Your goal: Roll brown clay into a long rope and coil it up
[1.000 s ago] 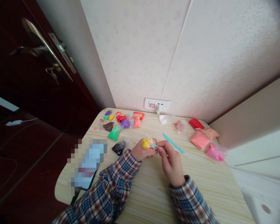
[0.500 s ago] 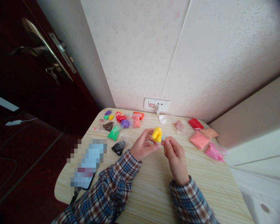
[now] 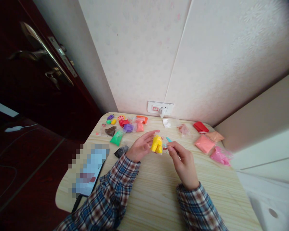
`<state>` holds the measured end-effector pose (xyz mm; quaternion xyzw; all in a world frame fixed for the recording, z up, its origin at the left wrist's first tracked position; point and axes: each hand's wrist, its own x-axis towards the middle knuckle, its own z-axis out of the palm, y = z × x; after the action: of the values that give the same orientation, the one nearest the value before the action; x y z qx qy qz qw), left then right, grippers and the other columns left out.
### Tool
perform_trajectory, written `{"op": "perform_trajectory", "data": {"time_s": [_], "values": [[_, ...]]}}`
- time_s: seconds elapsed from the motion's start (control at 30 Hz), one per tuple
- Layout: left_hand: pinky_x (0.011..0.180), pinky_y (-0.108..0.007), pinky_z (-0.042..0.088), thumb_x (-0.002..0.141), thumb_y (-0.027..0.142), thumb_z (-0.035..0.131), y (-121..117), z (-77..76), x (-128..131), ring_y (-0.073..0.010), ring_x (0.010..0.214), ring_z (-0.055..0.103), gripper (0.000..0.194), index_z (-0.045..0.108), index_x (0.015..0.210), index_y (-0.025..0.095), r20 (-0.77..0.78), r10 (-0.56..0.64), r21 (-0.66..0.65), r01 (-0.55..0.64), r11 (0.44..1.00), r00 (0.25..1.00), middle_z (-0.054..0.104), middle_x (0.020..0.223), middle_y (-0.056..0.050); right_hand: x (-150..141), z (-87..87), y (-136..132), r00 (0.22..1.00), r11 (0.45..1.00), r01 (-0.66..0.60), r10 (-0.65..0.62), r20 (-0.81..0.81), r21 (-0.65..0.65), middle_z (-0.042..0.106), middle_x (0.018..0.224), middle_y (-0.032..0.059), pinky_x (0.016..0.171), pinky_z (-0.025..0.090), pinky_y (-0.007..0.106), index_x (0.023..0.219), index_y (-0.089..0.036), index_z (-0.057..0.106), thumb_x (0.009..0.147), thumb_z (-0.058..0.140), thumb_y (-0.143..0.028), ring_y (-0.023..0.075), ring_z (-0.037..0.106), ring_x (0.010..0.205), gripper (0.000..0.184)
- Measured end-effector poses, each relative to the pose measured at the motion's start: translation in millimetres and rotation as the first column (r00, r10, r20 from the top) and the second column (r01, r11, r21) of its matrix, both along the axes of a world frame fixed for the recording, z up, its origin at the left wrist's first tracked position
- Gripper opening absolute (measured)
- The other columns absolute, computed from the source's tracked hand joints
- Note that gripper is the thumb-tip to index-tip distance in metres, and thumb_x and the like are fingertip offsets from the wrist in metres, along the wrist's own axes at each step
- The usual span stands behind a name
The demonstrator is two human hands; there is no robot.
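A clear bag of yellow clay (image 3: 157, 144) hangs above the table between my hands. My right hand (image 3: 183, 160) is closed, with thumb and forefinger pinching the right edge of the bag. My left hand (image 3: 141, 147) is open at the bag's left side, its fingers stretched out and the palm turned towards it; whether it touches the plastic I cannot tell. A small light-blue piece (image 3: 169, 139) shows just behind the bag, its kind unclear. Below my left wrist lies a bag of black clay (image 3: 120, 151), partly hidden by the sleeve.
Bags of green (image 3: 116, 138), brown (image 3: 110, 131) and purple clay (image 3: 128, 128) lie at the back left, near small fruit-shaped pieces (image 3: 110, 117). Salmon (image 3: 204, 143) and pink bags (image 3: 220, 155) lie at the right. A phone (image 3: 90, 173) rests at the left edge; a wall socket (image 3: 160, 108) is behind.
My left hand's fingers have opened off the yellow clay bag. The bag has moved slightly left and down, still pinched by my right hand.
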<state>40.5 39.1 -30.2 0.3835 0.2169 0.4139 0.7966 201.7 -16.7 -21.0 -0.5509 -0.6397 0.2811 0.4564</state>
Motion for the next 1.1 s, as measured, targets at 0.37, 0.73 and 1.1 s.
{"op": "perform_trajectory", "data": {"time_s": [0.37,0.73,1.1], "values": [[0.064,-0.028,0.047,0.058,0.035,0.079,3,-7.5,1,-0.0208,0.077,0.067,0.041,0.062,0.087,0.013,-0.15,0.148,-0.045,-0.156,0.987,0.978,0.069,0.084,-0.006,-1,-8.1,-2,0.99,0.997,0.056,-0.061,0.125,0.049,0.06,0.067,-0.0003,0.054,0.039,0.022,0.087,-0.02,0.055,0.091,0.041,-0.03,0.0127,0.053,0.056,0.017],[0.06,-0.022,0.051,0.042,0.022,0.088,-2,-19.7,11,-0.0118,0.066,0.064,0.043,0.058,0.072,0.014,-0.016,0.081,-0.292,-0.083,0.953,0.997,0.067,0.071,0.001,-8,-10.7,-4,0.997,0.996,0.018,-0.025,0.072,0.093,0.059,0.066,-0.0007,0.053,0.039,0.024,0.086,-0.02,0.051,0.09,0.042,-0.028,0.0135,0.054,0.056,0.013],[0.051,-0.019,0.052,0.047,0.025,0.085,-12,-19.5,21,-0.0099,0.06,0.062,0.049,0.043,0.069,0.016,0.027,0.041,-0.2,-0.035,0.979,0.999,0.061,0.067,0.005,-8,-14.9,-2,0.996,0.991,0.085,-0.088,0.021,0.107,0.055,0.061,-0.0023,0.048,0.036,0.023,0.082,-0.019,0.053,0.089,0.042,-0.028,0.012,0.048,0.052,0.015]]}}
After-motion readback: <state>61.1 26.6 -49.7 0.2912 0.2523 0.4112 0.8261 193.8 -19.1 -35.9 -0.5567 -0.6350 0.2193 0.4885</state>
